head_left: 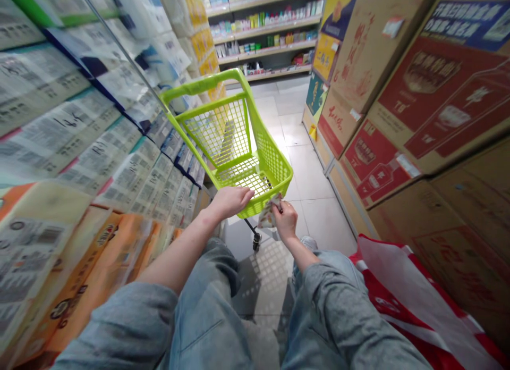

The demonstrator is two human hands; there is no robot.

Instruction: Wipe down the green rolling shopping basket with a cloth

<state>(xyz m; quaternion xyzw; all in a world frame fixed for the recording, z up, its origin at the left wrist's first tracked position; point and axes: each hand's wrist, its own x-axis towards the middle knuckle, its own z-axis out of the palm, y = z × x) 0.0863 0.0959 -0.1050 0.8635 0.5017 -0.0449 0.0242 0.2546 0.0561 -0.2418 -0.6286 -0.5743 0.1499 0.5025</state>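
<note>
A lime-green plastic shopping cart (271, 146) with latticed sides stands tilted before me, its basket holding nothing that I can see. My left hand (233, 201) is closed over the near rim, fingers laid across the edge. At the near right corner, my right hand (286, 217) pinches a small pale cloth (268, 216) with a coloured pattern against the rim. Part of the cloth hangs below the fingers. A black caster wheel (257, 240) shows under the basket, between my legs.
Stacked paper packs (79, 125) line the left side, with orange packs (115, 269) nearer me. Cardboard cartons (422, 93) rise on the right. A red and white bag (414, 295) lies at lower right. Shelves of small goods (266, 27) stand beyond the tiled floor (326, 216).
</note>
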